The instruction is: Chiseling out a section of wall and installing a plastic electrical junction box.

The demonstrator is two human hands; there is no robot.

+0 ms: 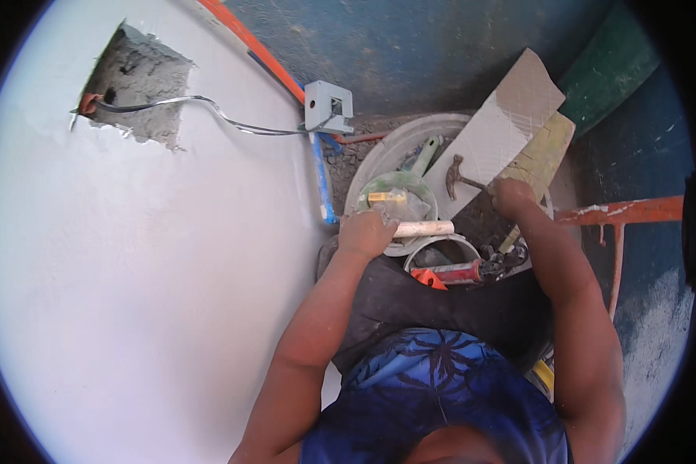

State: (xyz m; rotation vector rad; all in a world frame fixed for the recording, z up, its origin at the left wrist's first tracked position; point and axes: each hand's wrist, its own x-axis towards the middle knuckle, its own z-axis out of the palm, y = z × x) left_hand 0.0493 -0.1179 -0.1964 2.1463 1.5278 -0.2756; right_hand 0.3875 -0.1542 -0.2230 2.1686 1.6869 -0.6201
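My left hand (pixel 367 232) is closed on a short pale cylindrical piece (pixel 429 228). My right hand (pixel 509 193) grips a hammer (pixel 456 176), its head over a tilted light board (pixel 518 97). A yellowish board (pixel 549 147) lies beside and partly under that board. Near my left hand, a green plastic pan (pixel 387 182) with a handle holds a yellow piece (pixel 387 197) and plastic, inside a large round tub (pixel 361 175). Below them are a bucket (pixel 464 246), a red tube (pixel 456 272) and an orange tool (pixel 428 280).
A white wall (pixel 131 271) fills the left, with a rough cutout (pixel 151 85), wires (pixel 232 120), a metal box (pixel 329 104) and blue conduit (pixel 323 178). An orange strip (pixel 247 39) runs above. Blue-grey walls (pixel 410 46), a green cylinder (pixel 611 69) and an orange metal bar (pixel 626 211) surround the right.
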